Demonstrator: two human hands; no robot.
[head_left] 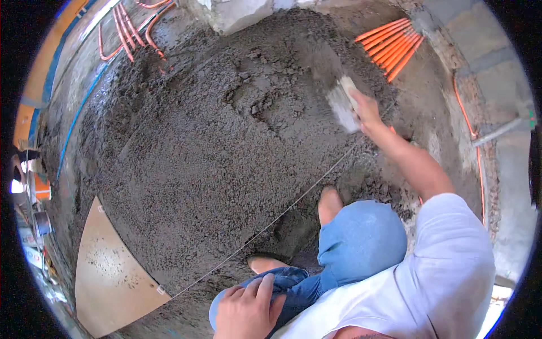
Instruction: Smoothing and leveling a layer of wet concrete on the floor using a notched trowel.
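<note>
The right hand (368, 113) had its fingers closed round the trowel (342, 108); the left hand's (245, 311) rested loosely, slightly apart, over the knee. A rearward stroke risked snagging the string (305, 195).

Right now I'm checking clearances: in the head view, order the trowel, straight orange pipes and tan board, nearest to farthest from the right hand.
1. Trowel, held in the right hand
2. Straight orange pipes, upper right
3. Tan board, lower left
</note>
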